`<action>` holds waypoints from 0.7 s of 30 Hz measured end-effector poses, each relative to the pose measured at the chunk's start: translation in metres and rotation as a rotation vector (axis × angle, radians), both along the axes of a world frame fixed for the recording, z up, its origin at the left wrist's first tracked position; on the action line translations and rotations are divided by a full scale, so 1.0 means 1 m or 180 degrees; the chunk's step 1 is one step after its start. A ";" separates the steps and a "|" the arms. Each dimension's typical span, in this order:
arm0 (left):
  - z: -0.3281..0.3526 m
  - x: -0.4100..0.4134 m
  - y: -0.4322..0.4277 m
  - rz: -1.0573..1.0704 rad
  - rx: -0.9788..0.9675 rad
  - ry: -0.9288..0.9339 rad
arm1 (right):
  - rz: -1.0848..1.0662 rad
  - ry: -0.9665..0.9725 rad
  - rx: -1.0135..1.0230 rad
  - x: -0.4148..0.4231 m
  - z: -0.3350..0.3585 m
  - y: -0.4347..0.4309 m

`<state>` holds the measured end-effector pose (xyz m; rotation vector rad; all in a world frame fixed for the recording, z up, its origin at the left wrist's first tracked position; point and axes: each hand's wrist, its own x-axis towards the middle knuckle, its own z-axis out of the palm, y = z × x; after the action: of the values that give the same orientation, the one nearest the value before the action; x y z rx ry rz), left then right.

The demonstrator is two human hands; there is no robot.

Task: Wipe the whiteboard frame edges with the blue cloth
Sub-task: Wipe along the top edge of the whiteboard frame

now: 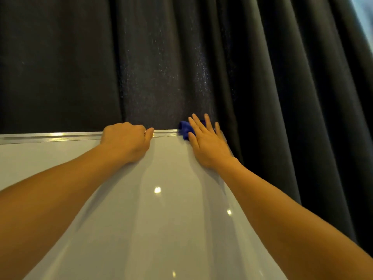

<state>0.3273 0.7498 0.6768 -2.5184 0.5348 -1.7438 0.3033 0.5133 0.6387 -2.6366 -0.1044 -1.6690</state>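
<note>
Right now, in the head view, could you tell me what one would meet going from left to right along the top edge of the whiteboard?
Bare aluminium frame edge → left hand gripping the top edge → short bare stretch of frame → blue cloth → right hand flat on the cloth → dark curtain.

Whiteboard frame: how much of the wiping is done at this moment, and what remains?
Done: cannot tell; nothing shows which parts are already clean. In hand: the right hand presses the blue cloth flat on the top right corner of the silver metal whiteboard frame, while the left hand grips the top edge. Left, at least: the top edge to the left looks untouched now; other edges are out of view.
</note>
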 end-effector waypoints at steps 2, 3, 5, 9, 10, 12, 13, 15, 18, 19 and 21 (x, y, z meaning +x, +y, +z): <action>-0.001 0.001 -0.001 0.0013 -0.0001 -0.0080 | 0.0383 -0.0168 0.0355 -0.005 -0.001 0.000; -0.001 0.002 -0.001 0.0051 -0.0033 -0.0120 | 0.0775 -0.0211 0.0754 -0.010 0.000 0.001; -0.003 0.003 0.001 0.0131 -0.0102 -0.0135 | 0.2146 -0.0085 0.1834 -0.022 0.004 0.006; -0.005 0.004 0.004 0.0118 -0.0120 -0.0075 | 0.4117 -0.0268 0.4430 -0.040 0.026 0.004; -0.004 0.004 0.004 0.0106 -0.0115 -0.0062 | 0.4101 -0.0473 0.4775 -0.043 0.037 -0.005; -0.003 0.004 0.004 0.0105 -0.0098 -0.0094 | 0.3896 -0.0788 0.4698 -0.051 0.055 -0.021; -0.002 0.004 0.003 0.0112 -0.0080 -0.0118 | 0.3523 -0.0891 0.4284 -0.056 0.058 -0.026; -0.002 0.004 0.002 0.0138 -0.0061 -0.0155 | 0.2575 -0.0494 0.2994 -0.059 0.052 -0.026; -0.002 0.006 0.000 0.0140 -0.0102 -0.0138 | 0.0861 0.0616 0.0313 -0.036 -0.003 -0.031; -0.002 0.004 -0.002 0.0188 -0.0090 -0.0148 | 0.0468 0.0676 -0.0146 -0.030 -0.021 -0.033; -0.005 -0.002 -0.009 0.0230 -0.0031 -0.0317 | 0.0090 0.0388 0.0000 -0.023 -0.038 -0.043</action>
<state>0.3255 0.7413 0.6715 -2.4089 0.4252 -1.8383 0.2803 0.4703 0.6008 -2.7152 -0.1387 -1.4958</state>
